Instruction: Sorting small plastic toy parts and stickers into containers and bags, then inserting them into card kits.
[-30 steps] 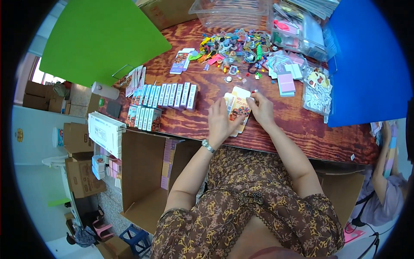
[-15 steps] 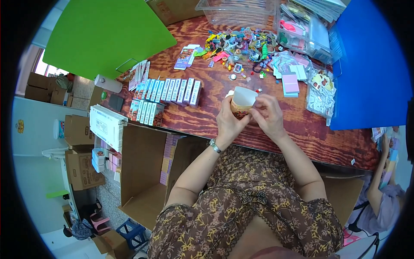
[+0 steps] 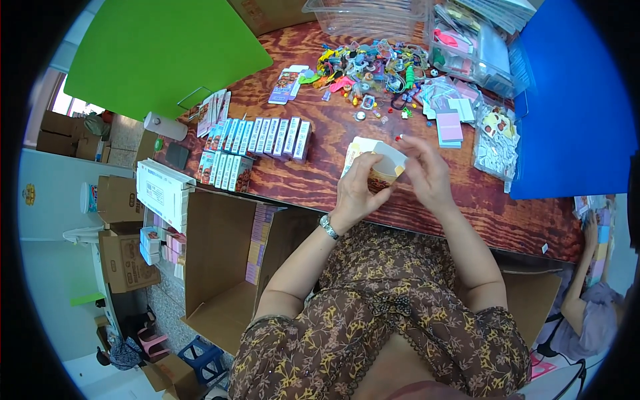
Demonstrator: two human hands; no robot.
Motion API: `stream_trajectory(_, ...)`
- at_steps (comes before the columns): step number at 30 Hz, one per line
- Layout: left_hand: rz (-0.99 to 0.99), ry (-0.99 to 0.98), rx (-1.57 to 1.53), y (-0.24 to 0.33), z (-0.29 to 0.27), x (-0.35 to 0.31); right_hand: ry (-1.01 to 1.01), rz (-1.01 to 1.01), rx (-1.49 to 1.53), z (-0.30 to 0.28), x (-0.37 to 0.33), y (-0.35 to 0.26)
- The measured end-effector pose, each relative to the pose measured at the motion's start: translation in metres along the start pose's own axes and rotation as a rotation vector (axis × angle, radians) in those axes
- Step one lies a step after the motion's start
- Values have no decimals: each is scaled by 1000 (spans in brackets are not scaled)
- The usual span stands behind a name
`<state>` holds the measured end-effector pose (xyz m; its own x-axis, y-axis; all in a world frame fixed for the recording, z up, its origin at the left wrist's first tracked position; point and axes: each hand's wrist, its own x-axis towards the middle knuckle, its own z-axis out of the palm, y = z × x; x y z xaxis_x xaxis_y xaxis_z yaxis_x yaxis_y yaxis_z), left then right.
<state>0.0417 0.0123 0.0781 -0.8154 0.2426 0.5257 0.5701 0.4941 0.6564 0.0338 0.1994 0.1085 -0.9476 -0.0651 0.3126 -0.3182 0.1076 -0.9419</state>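
Head view shows us our two hands at work over a reddish wood-grained surface (image 3: 320,187). Our left hand (image 3: 361,192), with a watch (image 3: 328,227) at its wrist, is clamped around a small yellow carton (image 3: 389,163), whose open end shows its pale inside. The carton is near the front edge of the surface, between our hands. Our right hand (image 3: 430,175) is just beside the carton's right rim, fingers loosely curved and apart from the thumb; we cannot tell whether it touches the rim. Pale yellow printed card (image 3: 356,148) shows beyond our left fingers, and we cannot tell whether it belongs to the same carton. To the left we have a long row of narrow boxes (image 3: 277,138), with a shorter row (image 3: 230,173) in front of it. Farther back lie a flat purple carton (image 3: 285,87) and a heap of colourful trinkets (image 3: 370,70). Right of the heap we see pink cards (image 3: 449,125) and a clear tray of white pieces (image 3: 497,153), near a blue board (image 3: 573,100). At the far right, a co-worker's hand (image 3: 590,233) is beside some pastel boxes (image 3: 599,247).
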Motion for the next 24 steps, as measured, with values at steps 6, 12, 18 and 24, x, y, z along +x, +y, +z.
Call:
stream_trajectory(6, -20, -48, -10, 0, 0, -4, -186, 275, 260, -7, 10, 11)
stream_trajectory(12, -79, 89, -125, 2, 0, -7, -133, 95, -127, 4, 8, -14)
stream_trajectory(18, -26, -37, 96, 5, -5, -5, -109, -144, -401, 9, 5, -16)
stream_trajectory(24, -46, -21, 75, 2, 0, -12, -163, -122, -384, 9, 0, -9)
